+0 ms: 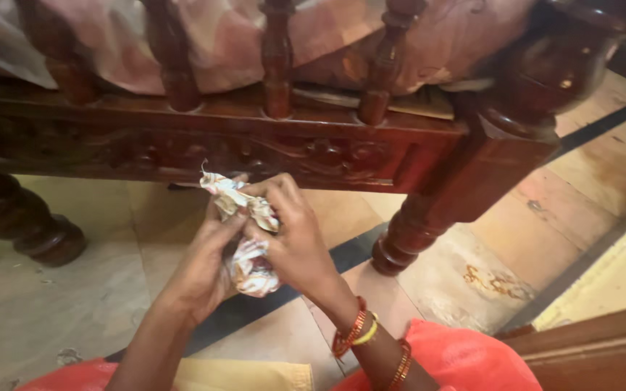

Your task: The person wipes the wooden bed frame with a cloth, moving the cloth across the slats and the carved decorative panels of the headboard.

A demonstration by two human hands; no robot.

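Both hands hold one crumpled, patterned white cloth (248, 239) in front of a dark carved wooden rail (204, 137). My left hand (204, 268) grips the cloth from the left and below. My right hand (295, 239) closes on it from the right, fingers curled over its upper part. The cloth's top corner sticks up near the rail's carved face. Red and yellow bangles (356, 331) ring my right wrist.
Turned wooden spindles (277, 65) rise from the rail, with pinkish bedding (219, 36) behind them. A thick turned leg (429, 224) stands at right, another (30, 224) at left. The floor is tiled with a dark stripe (356, 250). A wooden edge (603, 340) lies at lower right.
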